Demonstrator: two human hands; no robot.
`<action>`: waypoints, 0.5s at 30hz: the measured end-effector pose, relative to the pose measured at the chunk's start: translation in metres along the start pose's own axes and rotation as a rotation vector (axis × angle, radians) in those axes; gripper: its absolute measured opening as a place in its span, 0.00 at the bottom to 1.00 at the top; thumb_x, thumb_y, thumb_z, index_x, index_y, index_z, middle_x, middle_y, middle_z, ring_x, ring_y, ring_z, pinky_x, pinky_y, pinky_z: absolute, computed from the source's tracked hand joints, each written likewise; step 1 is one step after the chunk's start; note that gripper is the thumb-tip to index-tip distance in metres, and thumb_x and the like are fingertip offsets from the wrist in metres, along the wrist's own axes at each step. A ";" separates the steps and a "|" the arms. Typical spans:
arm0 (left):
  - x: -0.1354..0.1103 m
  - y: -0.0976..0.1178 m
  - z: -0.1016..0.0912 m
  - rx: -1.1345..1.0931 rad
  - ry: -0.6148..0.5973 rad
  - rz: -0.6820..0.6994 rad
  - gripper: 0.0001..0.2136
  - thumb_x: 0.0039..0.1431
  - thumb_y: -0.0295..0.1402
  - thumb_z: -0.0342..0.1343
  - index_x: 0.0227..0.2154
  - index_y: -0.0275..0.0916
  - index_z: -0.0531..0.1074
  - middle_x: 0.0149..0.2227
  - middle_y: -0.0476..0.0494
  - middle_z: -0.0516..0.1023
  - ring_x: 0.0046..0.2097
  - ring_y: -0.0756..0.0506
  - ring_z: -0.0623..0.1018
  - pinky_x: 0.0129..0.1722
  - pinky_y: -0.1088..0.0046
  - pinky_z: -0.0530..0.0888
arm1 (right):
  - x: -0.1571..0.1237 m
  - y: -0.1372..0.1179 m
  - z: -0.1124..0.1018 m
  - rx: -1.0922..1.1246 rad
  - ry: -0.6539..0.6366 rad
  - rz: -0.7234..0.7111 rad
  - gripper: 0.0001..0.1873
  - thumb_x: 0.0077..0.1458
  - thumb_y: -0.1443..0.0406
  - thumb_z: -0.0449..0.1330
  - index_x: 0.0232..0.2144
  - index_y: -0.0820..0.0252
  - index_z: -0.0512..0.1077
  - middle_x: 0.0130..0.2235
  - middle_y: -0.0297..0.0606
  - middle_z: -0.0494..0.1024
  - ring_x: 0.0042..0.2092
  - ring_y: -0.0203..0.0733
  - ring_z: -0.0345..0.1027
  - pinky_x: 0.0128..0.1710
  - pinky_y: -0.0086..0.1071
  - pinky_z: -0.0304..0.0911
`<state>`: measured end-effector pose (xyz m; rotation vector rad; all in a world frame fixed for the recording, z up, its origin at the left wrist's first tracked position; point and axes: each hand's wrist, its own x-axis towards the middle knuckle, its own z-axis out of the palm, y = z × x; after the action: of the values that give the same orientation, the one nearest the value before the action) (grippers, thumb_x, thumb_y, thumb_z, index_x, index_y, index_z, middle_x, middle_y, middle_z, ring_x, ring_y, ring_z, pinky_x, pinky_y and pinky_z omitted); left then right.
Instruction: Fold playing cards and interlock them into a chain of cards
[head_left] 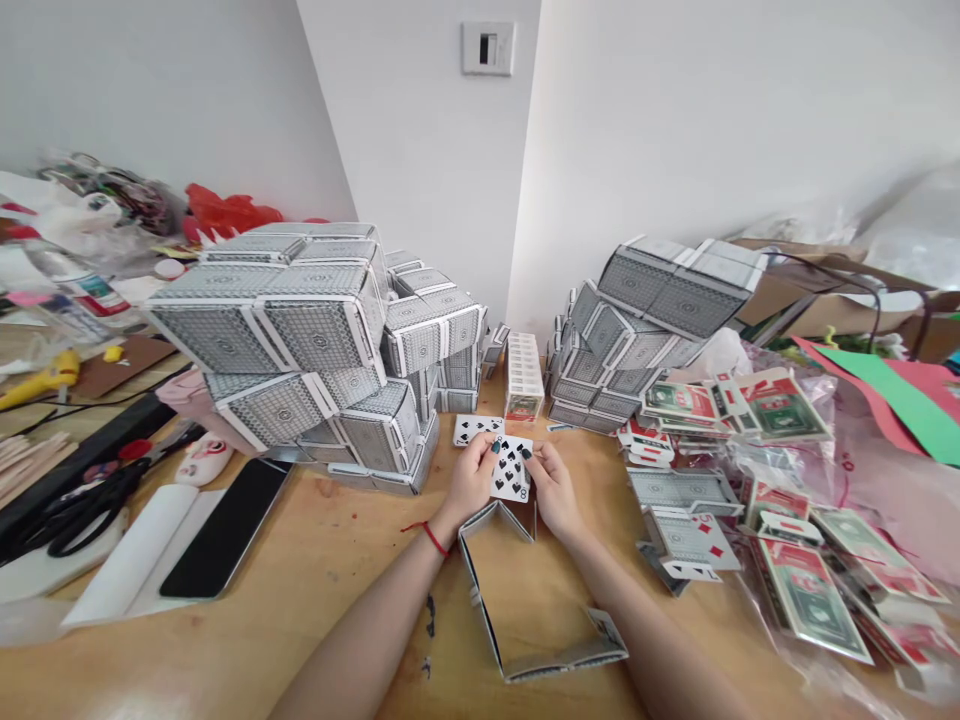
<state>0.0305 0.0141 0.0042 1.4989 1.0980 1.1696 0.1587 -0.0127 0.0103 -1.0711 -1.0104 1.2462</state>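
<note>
Both my hands hold a playing card (511,480), an eight of spades with its face toward me. My left hand (466,488), with a red string on the wrist, pinches its left edge. At its right edge, my right hand (556,494) is closed on the same card. Just beyond my left hand lies another spade card (469,424) on the wooden table (360,620). Between my forearms stands an open-sided outline of folded cards (480,585), their patterned backs facing outward. A row of white-edged cards (523,365) stands upright behind my hands.
Large grey blocks built of folded cards (315,310) rise at left, and a similar stack (637,340) at right. Nearer right are loose folded cards (675,535) and red-green card boxes (810,600). A phone (225,530) and black scissors (97,505) lie left.
</note>
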 end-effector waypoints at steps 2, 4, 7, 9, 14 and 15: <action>0.000 0.000 0.000 -0.012 0.004 -0.005 0.10 0.53 0.28 0.46 0.38 0.37 0.67 0.36 0.45 0.72 0.36 0.49 0.71 0.35 0.75 0.67 | 0.000 -0.001 0.001 -0.002 0.003 0.004 0.07 0.49 0.61 0.53 0.32 0.57 0.63 0.26 0.29 0.68 0.25 0.33 0.59 0.23 0.26 0.56; 0.000 0.000 0.001 -0.033 -0.001 -0.020 0.11 0.53 0.28 0.46 0.39 0.37 0.66 0.36 0.45 0.72 0.35 0.49 0.71 0.34 0.75 0.67 | -0.001 -0.001 0.002 0.001 0.011 0.016 0.08 0.49 0.61 0.53 0.33 0.56 0.63 0.26 0.29 0.67 0.24 0.33 0.58 0.23 0.26 0.56; 0.000 0.000 0.002 -0.060 -0.004 -0.044 0.11 0.53 0.29 0.46 0.39 0.37 0.65 0.33 0.46 0.72 0.32 0.50 0.70 0.30 0.76 0.67 | -0.001 -0.001 0.002 -0.008 0.025 0.028 0.08 0.48 0.62 0.52 0.33 0.56 0.63 0.25 0.28 0.66 0.24 0.33 0.57 0.22 0.26 0.55; 0.000 0.000 0.002 -0.076 -0.009 -0.056 0.10 0.53 0.29 0.46 0.39 0.37 0.65 0.32 0.46 0.71 0.30 0.51 0.70 0.28 0.77 0.66 | 0.000 -0.001 0.001 -0.021 0.028 0.032 0.08 0.48 0.62 0.52 0.33 0.56 0.63 0.24 0.28 0.65 0.23 0.33 0.56 0.22 0.25 0.54; -0.001 0.003 0.000 -0.113 -0.028 -0.076 0.08 0.53 0.30 0.46 0.36 0.37 0.65 0.29 0.48 0.69 0.27 0.52 0.67 0.24 0.79 0.63 | 0.001 0.000 0.000 -0.029 0.029 0.017 0.08 0.47 0.62 0.52 0.32 0.57 0.64 0.24 0.28 0.65 0.24 0.33 0.56 0.23 0.25 0.54; -0.001 0.005 0.000 -0.118 -0.028 -0.080 0.08 0.53 0.30 0.46 0.36 0.37 0.65 0.28 0.49 0.68 0.26 0.53 0.66 0.23 0.79 0.62 | 0.001 0.000 0.000 -0.031 0.031 0.014 0.08 0.46 0.62 0.53 0.31 0.58 0.65 0.24 0.28 0.65 0.24 0.33 0.56 0.23 0.25 0.54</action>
<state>0.0308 0.0119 0.0085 1.3651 1.0429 1.1353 0.1591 -0.0118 0.0098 -1.1199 -1.0028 1.2250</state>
